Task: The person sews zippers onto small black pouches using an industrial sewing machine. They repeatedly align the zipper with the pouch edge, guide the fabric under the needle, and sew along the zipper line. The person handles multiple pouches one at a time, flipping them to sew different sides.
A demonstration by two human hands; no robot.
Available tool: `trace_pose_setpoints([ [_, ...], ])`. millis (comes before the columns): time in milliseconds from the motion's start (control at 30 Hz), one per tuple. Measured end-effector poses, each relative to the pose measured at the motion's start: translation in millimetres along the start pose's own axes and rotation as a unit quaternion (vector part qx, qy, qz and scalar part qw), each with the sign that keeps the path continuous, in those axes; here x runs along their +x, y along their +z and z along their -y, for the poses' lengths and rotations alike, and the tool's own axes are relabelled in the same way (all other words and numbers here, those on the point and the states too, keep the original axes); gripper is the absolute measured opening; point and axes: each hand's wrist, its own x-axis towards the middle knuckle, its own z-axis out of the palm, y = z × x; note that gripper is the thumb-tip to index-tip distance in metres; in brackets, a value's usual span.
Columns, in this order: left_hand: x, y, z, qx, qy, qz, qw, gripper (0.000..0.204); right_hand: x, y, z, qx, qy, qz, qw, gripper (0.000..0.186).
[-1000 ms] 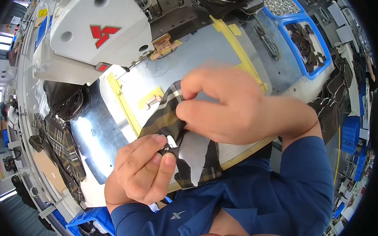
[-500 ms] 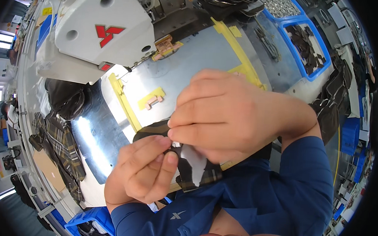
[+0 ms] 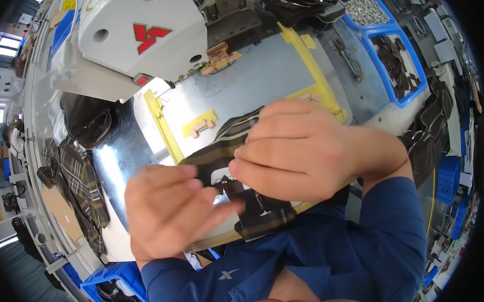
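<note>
A dark plaid fabric piece [image 3: 228, 150] with black trim lies in front of me, partly under my hands. A small silvery metal part [image 3: 262, 205] shows on its black section, and a white patch [image 3: 219, 175] appears between my hands. My right hand [image 3: 302, 151] is closed on the fabric, fingers curled and fingertips at the trim; its thumb is hidden. To the left, my left hand [image 3: 176, 210] is smeared by motion, its thumb stretched away from the bent fingers. Nothing shows between them, and it hovers beside the fabric's left edge.
A white sewing machine head [image 3: 133, 41] stands at the far left over a metal plate with yellow tape strips [image 3: 164, 128]. Tweezers-like tools [image 3: 348, 58] lie right of it. Blue trays [image 3: 417, 89] hold dark pieces and metal parts. Folded plaid fabric [image 3: 76, 183] lies left.
My left hand has come away from the right fingertips, moving left and down. The white piece hanging under my right hand is gone from view; more of the plaid fabric shows. The view has shifted slightly.
</note>
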Motion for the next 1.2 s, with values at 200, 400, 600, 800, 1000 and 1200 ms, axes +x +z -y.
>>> trace_pose_setpoints([
  [200, 5, -25, 8, -0.261, -0.200, -0.013, 0.944, 0.039, 4, 6, -5, 0.023, -0.037, -0.059, 0.997, 0.014],
  [400, 7, -8, 0, -0.195, -0.178, -0.046, 0.963, 0.017, 1, 4, -3, 0.048, -0.036, -0.042, 0.997, 0.014],
  [600, 7, -2, -4, -0.081, -0.102, -0.030, 0.991, 0.025, 2, 6, -3, 0.061, -0.045, -0.041, 0.996, 0.008],
  [800, 10, -3, -1, 0.006, -0.020, 0.013, 1.000, 0.029, 1, 6, -1, 0.067, -0.033, -0.040, 0.996, 0.014],
  [1000, 0, 7, 2, 0.024, 0.003, -0.030, 0.999, 0.032, 4, 0, -2, 0.085, -0.033, -0.012, 0.996, 0.005],
  [1200, 7, 1, 2, -0.078, -0.018, 0.008, 0.997, 0.026, 3, 2, -1, 0.098, -0.032, -0.020, 0.994, 0.005],
])
